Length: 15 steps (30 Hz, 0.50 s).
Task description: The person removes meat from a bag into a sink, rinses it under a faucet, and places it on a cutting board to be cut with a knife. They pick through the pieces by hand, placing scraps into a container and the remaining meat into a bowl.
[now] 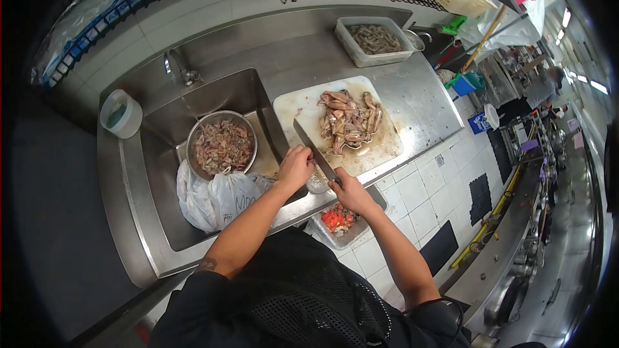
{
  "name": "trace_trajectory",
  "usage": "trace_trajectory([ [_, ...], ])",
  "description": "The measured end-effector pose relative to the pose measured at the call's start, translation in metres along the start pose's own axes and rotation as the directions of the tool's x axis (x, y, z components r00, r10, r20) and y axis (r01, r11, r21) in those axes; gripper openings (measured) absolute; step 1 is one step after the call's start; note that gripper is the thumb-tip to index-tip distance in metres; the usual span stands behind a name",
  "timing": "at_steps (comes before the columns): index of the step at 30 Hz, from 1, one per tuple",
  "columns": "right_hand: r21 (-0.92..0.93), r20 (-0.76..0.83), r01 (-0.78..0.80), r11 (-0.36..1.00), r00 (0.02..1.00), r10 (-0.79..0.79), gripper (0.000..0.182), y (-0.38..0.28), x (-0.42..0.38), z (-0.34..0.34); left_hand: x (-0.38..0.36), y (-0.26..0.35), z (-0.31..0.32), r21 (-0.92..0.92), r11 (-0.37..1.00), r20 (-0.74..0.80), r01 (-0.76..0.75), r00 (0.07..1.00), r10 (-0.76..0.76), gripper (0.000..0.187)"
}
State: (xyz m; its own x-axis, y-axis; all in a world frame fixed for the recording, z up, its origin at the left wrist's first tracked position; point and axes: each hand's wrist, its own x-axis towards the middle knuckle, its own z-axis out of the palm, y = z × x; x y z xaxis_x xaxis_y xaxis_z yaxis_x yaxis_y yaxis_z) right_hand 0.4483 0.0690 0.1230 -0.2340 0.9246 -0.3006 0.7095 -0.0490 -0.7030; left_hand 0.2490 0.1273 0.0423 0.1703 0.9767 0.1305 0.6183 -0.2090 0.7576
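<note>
So the knife [308,138] sat slantwise over the near left part of the board [300,104], tip pointing up toward the sink side, and the right hand [350,191] had its fingers wrapped snugly around the handle. The left hand [296,166] was the worrying bit: fingers curled in right by the blade, and I honestly couldn't tell if they were pinching something, touching the steel or just hanging there. If the blade slipped sideways, I'd guess those bare fingertips would catch it first. The pile [348,121] lay on the board just past the knife, in a wet brownish puddle, so the cause would probably be slick juice, on the pieces or on the grip. A wet board might skate around too. Next to it, the sink [158,183] held a bowl [188,149] of cut-up bits and a white bag [225,200] pressed up near it; a knock could've tipped the bowl, I reckon. Below the counter's near edge was a tub [351,240] of red scraps, right where anything shoved off the front might've dropped. The back tub [380,60] looked well out of harm's way.
</note>
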Motion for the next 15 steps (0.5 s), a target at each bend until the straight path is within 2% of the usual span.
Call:
trace_trajectory([
  [4, -0.041, -0.086, 0.086, 0.995, 0.992, -0.090, 0.030, 0.019, 0.039, 0.036, 0.005, -0.006, -0.003, 0.018, 1.000, 0.045, -0.013, 0.999, 0.012, 0.012],
  [6, -0.095, -0.215, 0.242, 0.966, 0.942, -0.257, 0.027, 0.025, 0.072, 0.044, 0.008, -0.007, -0.002, 0.018, 0.999, 0.072, -0.028, 0.997, 0.027, 0.011],
  [7, -0.092, -0.223, 0.241, 0.966, 0.941, -0.256, 0.027, 0.029, 0.082, 0.042, 0.005, -0.007, -0.002, -0.001, 0.999, 0.056, -0.040, 0.998, 0.040, 0.011],
  [9, 0.171, -0.027, 0.030, 0.985, 0.999, -0.026, 0.024, 0.016, 0.094, 0.026, 0.000, -0.006, -0.001, -0.014, 0.997, 0.050, -0.070, 0.996, 0.071, 0.011],
  [10, 0.339, 0.086, -0.125, 0.932, 0.991, 0.102, 0.021, 0.005, 0.090, 0.012, -0.003, -0.006, -0.001, -0.053, 0.998, 0.034, -0.041, 0.999, 0.043, 0.013],
  [11, 0.344, 0.074, -0.120, 0.931, 0.992, 0.101, 0.021, 0.005, 0.087, 0.006, -0.005, -0.007, -0.001, -0.093, 0.996, 0.018, -0.008, 1.000, 0.010, 0.014],
  [13, 0.357, -0.058, -0.041, 0.933, 0.996, 0.066, 0.027, 0.008, 0.080, -0.009, -0.008, -0.011, -0.001, -0.101, 0.995, 0.027, 0.007, 1.000, -0.004, 0.017],
  [14, -0.037, -0.252, 0.145, 0.989, 0.956, -0.150, 0.039, 0.030, 0.088, -0.012, -0.011, -0.013, -0.001, -0.111, 0.993, 0.041, 0.032, 0.999, -0.027, 0.020],
  [15, -0.036, -0.250, 0.146, 0.989, 0.957, -0.150, 0.039, 0.034, 0.089, -0.019, -0.012, -0.013, 0.000, -0.110, 0.993, 0.041, 0.034, 0.999, -0.030, 0.020],
])
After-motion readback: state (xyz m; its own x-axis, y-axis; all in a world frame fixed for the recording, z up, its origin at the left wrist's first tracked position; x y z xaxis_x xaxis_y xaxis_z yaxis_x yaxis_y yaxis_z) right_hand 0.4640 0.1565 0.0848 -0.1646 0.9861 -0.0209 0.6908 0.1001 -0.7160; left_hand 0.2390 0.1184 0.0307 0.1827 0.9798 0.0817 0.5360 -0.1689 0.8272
